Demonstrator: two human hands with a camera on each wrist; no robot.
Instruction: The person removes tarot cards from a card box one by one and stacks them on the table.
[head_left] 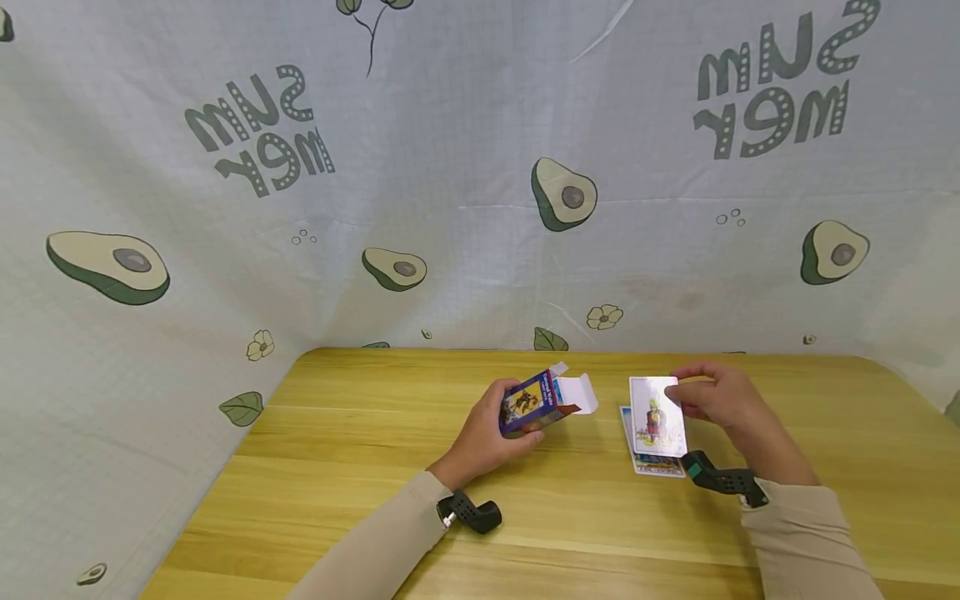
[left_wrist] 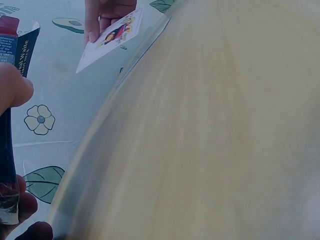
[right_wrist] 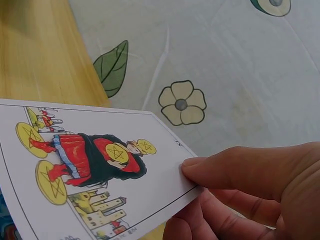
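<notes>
The right hand point(head_left: 720, 402) pinches a picture card point(head_left: 655, 429) near one corner, thumb on the printed face and fingers behind; a figure with gold coins shows on it. The card is to the right of the card box point(head_left: 528, 404), which the left hand point(head_left: 483, 432) holds tilted, thumb and fingers around its sides. With so little of the card held, it could swivel or slip if the pinch loosens, or bend if squeezed hard. The box's open end faces right, its white flap point(head_left: 579, 394) sticking out; tipping that end lower could spill whatever is inside, and a card pushed against the flap might crease. Also right of the box, a second card point(head_left: 660, 468) lies partly hidden beneath the first. Whether they touch cannot be told; if so, a sideways pull could drag it across the table point(head_left: 360, 467).
</notes>
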